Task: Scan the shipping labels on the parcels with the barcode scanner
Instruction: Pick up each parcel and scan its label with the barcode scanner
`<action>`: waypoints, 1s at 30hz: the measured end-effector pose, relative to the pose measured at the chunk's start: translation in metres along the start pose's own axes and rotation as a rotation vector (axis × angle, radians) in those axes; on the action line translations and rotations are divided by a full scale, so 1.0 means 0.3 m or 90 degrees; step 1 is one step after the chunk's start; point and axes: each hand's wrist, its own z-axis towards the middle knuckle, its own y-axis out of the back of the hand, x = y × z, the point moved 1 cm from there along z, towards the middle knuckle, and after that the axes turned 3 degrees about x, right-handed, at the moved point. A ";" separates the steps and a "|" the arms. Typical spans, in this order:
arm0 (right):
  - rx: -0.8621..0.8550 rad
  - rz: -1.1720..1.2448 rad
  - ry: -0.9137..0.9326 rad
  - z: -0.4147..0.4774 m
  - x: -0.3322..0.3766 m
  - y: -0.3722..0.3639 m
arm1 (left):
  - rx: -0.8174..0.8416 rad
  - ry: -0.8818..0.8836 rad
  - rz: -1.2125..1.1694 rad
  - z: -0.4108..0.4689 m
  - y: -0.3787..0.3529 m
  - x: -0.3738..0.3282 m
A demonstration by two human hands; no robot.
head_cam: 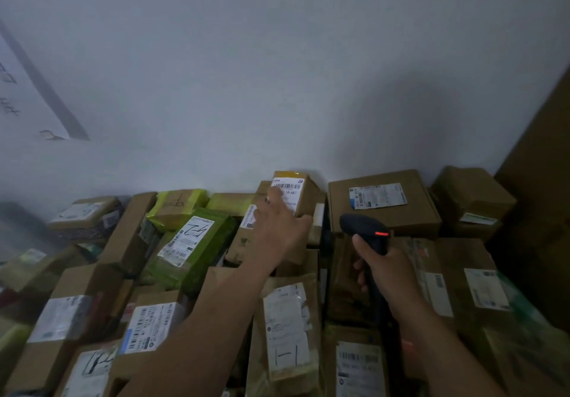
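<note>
While the right hand clenches the handle of the black scanner, the left hand reaches out to a small box that stands tilted against the wall at the far edge of the parcel pile. The left fingers lie fairly straight across the box's white label and the thumb rests on its lower front; no curl round the box shows, so the hand looks released, only touching. The barcode at the top of the label is uncovered above the fingertips.

The scanner is just right of the box and a little nearer the person, its head raised, with a red light glowing on its right side. It is apart from the box.

Right of the box a flat carton lies by the wall, label up. Left of the box sits a green bag with a hand-marked label. Nearer than the box, under the left forearm, lies a brown paper bag.
</note>
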 end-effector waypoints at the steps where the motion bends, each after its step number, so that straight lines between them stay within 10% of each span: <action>1: -0.003 -0.008 -0.006 0.004 -0.007 0.009 | 0.002 0.002 0.000 0.031 -0.044 -0.006; 17: 0.016 -0.015 0.009 0.054 -0.031 0.026 | 0.002 -0.033 0.032 0.165 -0.167 0.096; 30: 0.137 -0.148 0.024 -0.022 -0.009 -0.174 | 0.044 0.227 0.145 0.040 -0.030 0.413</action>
